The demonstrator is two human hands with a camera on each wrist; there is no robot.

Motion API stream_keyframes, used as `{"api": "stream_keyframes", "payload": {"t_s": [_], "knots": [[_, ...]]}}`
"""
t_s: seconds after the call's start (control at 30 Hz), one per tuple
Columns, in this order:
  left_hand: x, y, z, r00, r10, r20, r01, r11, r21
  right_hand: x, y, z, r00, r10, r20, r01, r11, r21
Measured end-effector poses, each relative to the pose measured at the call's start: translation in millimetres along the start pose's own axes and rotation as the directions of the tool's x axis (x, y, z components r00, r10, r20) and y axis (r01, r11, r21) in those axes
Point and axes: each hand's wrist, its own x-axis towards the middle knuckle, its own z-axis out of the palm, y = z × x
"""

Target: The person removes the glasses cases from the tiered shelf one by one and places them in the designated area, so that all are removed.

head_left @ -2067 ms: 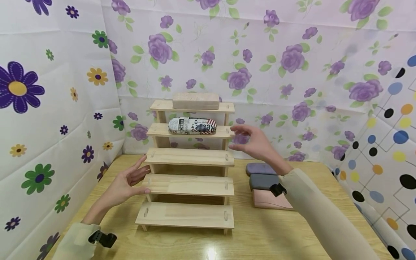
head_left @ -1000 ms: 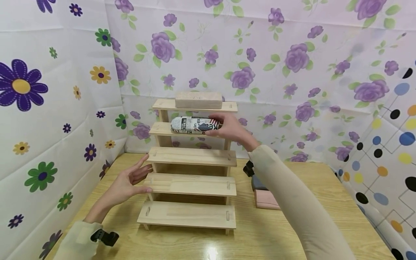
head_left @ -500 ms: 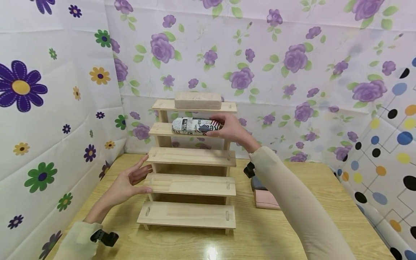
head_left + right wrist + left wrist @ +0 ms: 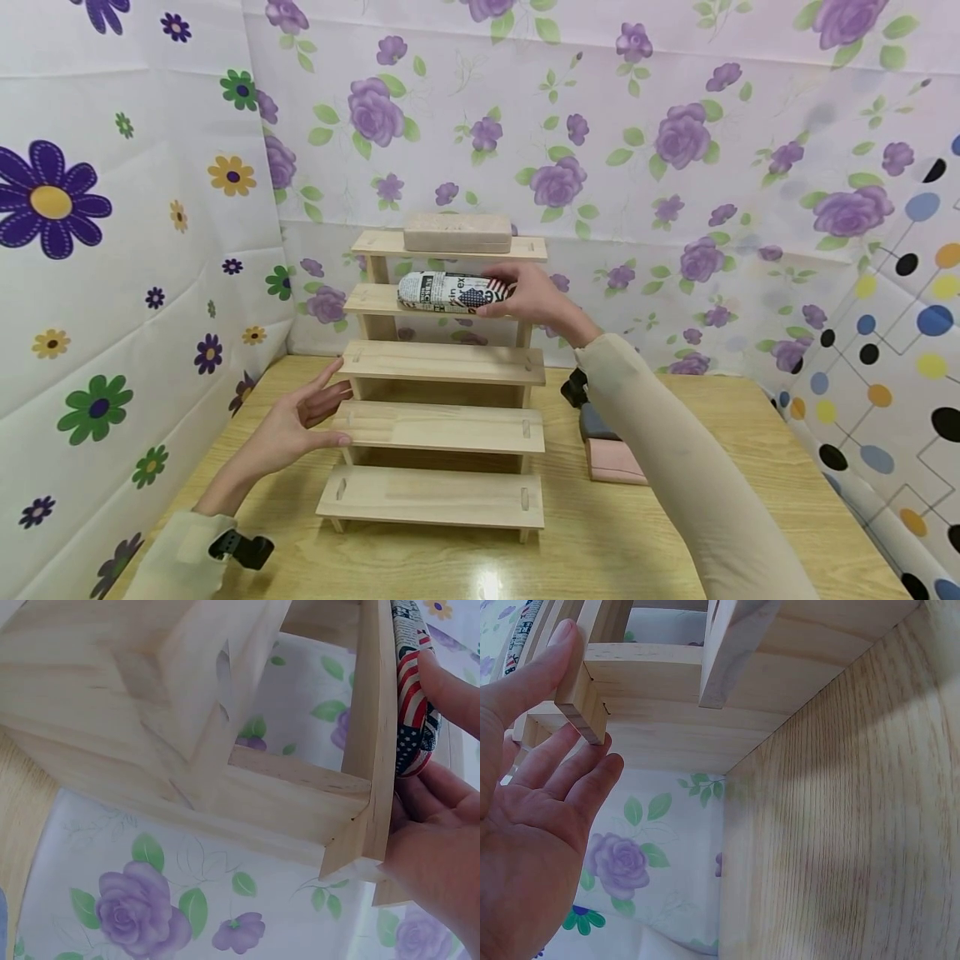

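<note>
A tiered wooden shelf rack [image 4: 442,362] stands on the table. On its second tier from the top lies a rounded glasses case [image 4: 435,289] with newspaper print and a stars-and-stripes pattern. My right hand [image 4: 536,296] holds this case by its right end, thumb in front, the other fingers behind and partly hidden; the right wrist view shows the case [image 4: 412,705] against the shelf board. At the rack's left side, my left hand [image 4: 288,429] holds the rack's edge. In the left wrist view, thumb and fingers [image 4: 592,784] lie on either side of a board's end.
A beige oblong case [image 4: 457,232] rests on the top tier. Right of the rack, a dark grey case [image 4: 597,423] and a pink case [image 4: 613,461] lie on the table [image 4: 420,567], partly behind my right sleeve. Flowered cloth [image 4: 600,100] hangs behind.
My right hand moved left from beside the rack and took hold of the patterned case's right end. The case has barely shifted since. My left hand stays at the rack's side.
</note>
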Motion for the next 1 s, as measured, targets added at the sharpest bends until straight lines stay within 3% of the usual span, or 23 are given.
{"api": "stream_keyframes", "payload": {"t_s": [0.33,0.6,1.0], "knots": [[0.0,-0.9,-0.5,1.0,-0.008,0.002,0.008,1.0,-0.002,-4.5,0.2,2.3,1.0,0.016,-0.026,-0.012,0.988,0.155],[-0.1,1.1,-0.5,1.0,0.002,0.003,-0.002,1.0,0.003,-6.1,1.2,4.8,0.998,0.031,-0.062,-0.017,0.977,0.214],[0.0,1.7,-0.1,1.0,0.011,0.005,-0.011,1.0,0.008,-9.7,2.1,7.7,0.993,0.037,-0.11,0.006,0.93,0.367]]}}
